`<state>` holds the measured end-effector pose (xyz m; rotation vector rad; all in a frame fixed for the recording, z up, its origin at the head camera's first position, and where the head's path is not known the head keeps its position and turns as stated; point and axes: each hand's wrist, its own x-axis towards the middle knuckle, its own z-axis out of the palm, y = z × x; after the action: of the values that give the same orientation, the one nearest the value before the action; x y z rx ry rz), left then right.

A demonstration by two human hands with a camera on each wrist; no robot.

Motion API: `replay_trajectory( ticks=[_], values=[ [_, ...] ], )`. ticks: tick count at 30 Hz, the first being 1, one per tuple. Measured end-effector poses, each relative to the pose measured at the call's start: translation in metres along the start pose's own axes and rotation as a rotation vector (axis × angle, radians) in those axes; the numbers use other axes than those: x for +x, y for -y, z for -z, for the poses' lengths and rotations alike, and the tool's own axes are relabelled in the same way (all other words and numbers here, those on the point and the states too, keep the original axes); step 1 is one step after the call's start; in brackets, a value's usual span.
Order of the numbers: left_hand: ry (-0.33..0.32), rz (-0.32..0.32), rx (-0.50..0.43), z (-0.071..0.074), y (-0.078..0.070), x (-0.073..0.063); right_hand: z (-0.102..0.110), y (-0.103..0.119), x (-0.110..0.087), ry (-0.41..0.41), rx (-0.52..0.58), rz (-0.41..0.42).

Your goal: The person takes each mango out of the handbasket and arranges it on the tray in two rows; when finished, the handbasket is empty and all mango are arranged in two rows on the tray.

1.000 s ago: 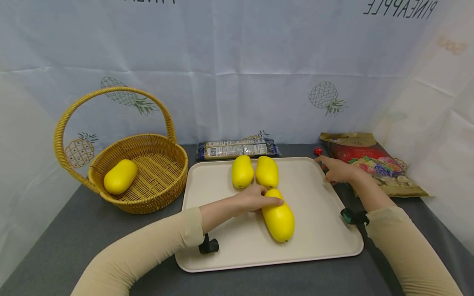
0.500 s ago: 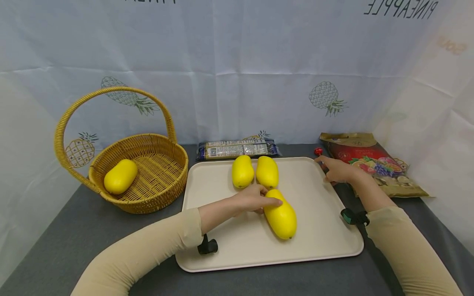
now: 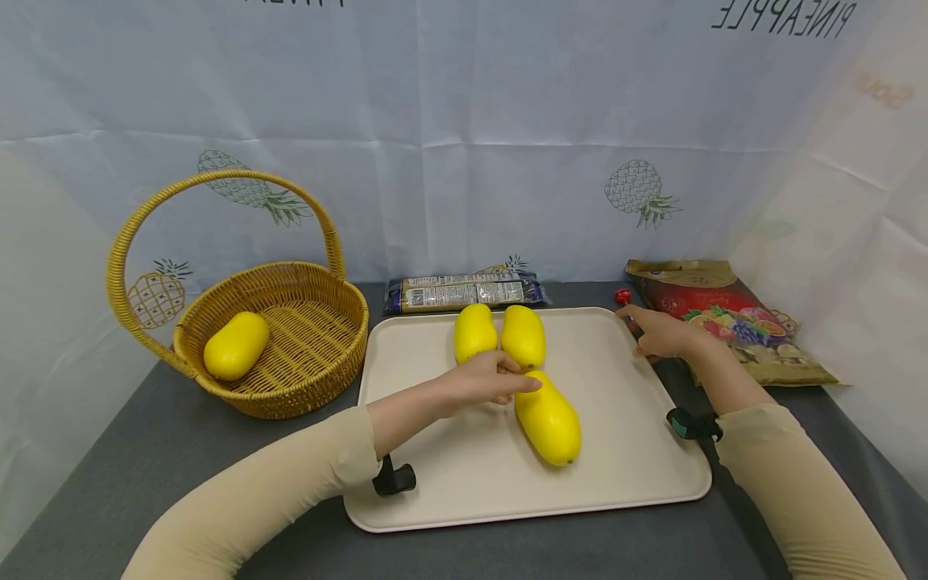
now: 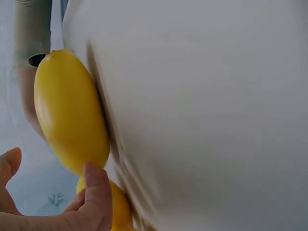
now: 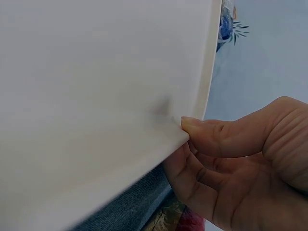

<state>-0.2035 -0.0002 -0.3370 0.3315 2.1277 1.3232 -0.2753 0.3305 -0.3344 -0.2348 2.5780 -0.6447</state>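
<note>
Fruit point(image 3: 548, 420), yellow & mango-like, lies on beige tray point(image 3: 616, 435), slightly R of frame ctr. L hand point(image 3: 482, 380) is at its upper end, fingers relaxed, w/o grasp; contact I cannot tell. R hand point(image 3: 660, 332) pinches tray's far corner. Wicker basket point(image 3: 319, 380), L of frame, contains similar yellow piece point(image 3: 236, 346).

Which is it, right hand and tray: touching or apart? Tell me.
Touching: the right wrist view shows the right hand pinching the tray at its corner.

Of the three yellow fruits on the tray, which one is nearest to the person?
The front fruit, by the left hand; the other two lie farther back.
</note>
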Motion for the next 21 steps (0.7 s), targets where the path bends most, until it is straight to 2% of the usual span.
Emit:
replay_trajectory(
  ticks=[9,16,21],
  values=[
    [-0.019,-0.052,-0.046,0.015,-0.015,-0.015,-0.001,0.002,0.0,0.008,0.0,-0.006],
    [-0.049,-0.148,-0.056,0.032,-0.027,-0.025,-0.001,0.002,0.001,0.008,-0.002,-0.007],
    [-0.064,-0.192,-0.085,0.043,-0.035,-0.034,0.0,-0.002,0.002,0.004,-0.019,-0.001]
  ],
)
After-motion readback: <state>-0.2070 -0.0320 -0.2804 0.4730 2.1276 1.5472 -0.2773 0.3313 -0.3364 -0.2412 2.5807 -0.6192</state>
